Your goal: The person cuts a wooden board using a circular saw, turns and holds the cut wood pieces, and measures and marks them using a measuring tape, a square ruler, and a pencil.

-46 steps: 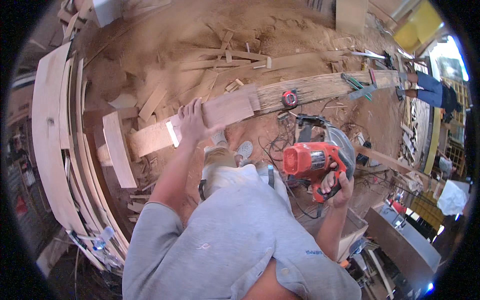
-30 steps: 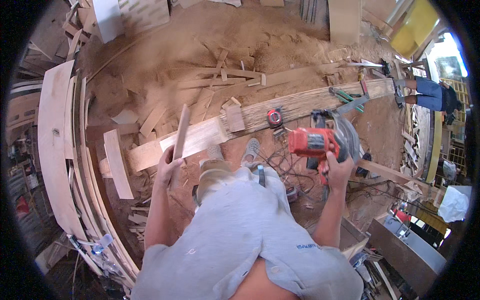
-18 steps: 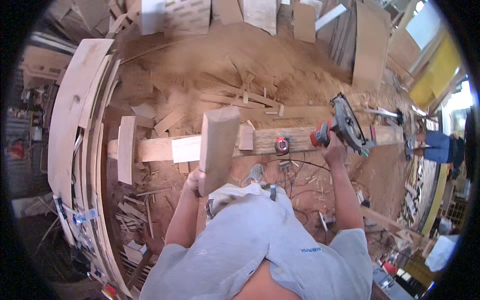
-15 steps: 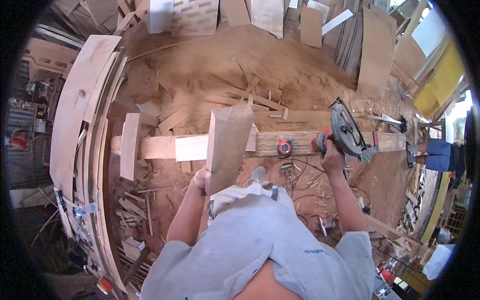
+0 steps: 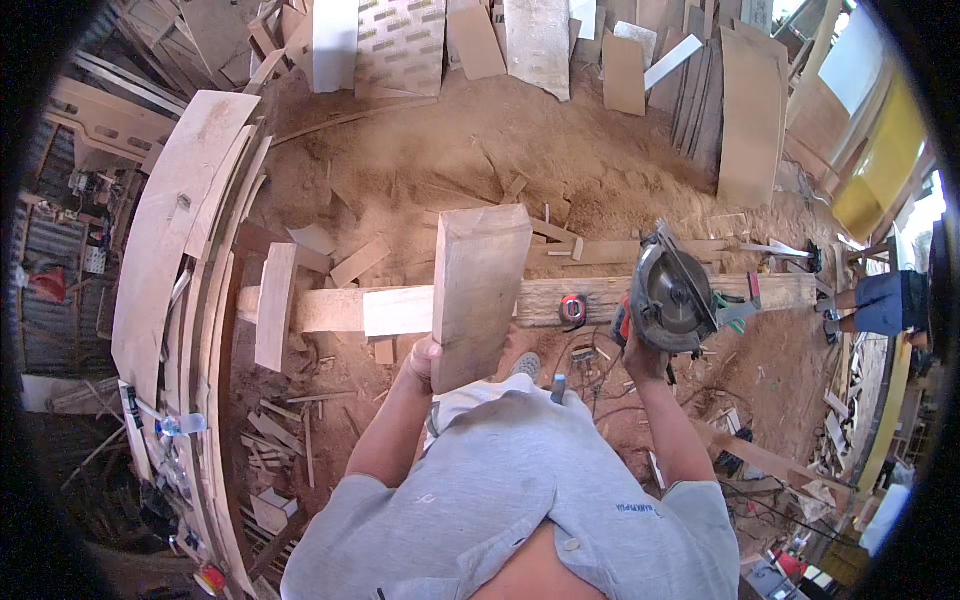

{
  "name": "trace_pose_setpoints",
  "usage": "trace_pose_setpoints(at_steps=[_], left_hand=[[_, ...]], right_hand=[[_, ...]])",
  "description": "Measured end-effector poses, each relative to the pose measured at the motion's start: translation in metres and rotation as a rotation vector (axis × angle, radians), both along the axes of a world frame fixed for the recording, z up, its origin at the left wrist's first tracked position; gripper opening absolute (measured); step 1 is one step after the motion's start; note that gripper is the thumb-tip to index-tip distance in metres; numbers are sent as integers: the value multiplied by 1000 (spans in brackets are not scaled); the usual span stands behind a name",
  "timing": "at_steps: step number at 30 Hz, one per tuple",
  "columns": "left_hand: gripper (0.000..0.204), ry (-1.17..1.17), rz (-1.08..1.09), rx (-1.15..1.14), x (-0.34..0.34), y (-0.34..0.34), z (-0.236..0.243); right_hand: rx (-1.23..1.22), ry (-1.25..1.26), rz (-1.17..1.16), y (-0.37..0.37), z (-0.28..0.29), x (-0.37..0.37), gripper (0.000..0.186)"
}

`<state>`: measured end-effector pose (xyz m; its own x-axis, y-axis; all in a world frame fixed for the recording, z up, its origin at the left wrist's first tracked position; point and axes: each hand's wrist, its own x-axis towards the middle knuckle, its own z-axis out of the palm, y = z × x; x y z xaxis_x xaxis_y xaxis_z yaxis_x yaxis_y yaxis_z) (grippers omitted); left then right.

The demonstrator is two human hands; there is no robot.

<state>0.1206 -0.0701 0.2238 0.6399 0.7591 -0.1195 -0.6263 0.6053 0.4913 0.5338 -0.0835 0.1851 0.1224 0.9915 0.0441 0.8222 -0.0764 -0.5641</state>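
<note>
Lying across the left end of the long plank (image 5: 790, 290) is a short board (image 5: 276, 308). To the right of it comes a pale section (image 5: 397, 312); whether this is a separate piece, I cannot tell. Next, the person's left hand (image 5: 424, 360) is closed on the lower left edge of a thick wooden block (image 5: 482, 295), with the other fingers mostly hidden behind the wood. This block is lifted, its broad face toward the person, and it covers part of the plank from my eyes. A red tape measure (image 5: 573, 311) rests on the plank, between the block and the circular saw (image 5: 672, 300). The right hand (image 5: 645, 362) grips the saw from below, though most fingers are out of sight. The saw is well apart from the block, so no cut is being made. I judge the work to be between cuts: the block's edges look straight, perhaps already sawn, but how much is left I cannot say. Whether the blade turns is also unclear. Beyond, a green and grey tool (image 5: 740, 311) is partly covered. Another person (image 5: 880, 303) fades into the dark rim.
</note>
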Motion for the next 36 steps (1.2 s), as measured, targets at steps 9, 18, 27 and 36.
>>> trace_pose_setpoints(at_steps=[9,18,27,36], left_hand=[[123,34,-59,75,3,-3,8],[114,314,8,194,-4,-12,28],[113,672,337,342,9,-14,51],[112,1390,723,665,20,-21,46]], right_hand=[[203,-378,223,-21,-21,36,38],[177,-321,170,-32,-26,25,62],[162,-488,6,-53,-48,11,86],[200,-233,-10,-69,-40,-14,74]])
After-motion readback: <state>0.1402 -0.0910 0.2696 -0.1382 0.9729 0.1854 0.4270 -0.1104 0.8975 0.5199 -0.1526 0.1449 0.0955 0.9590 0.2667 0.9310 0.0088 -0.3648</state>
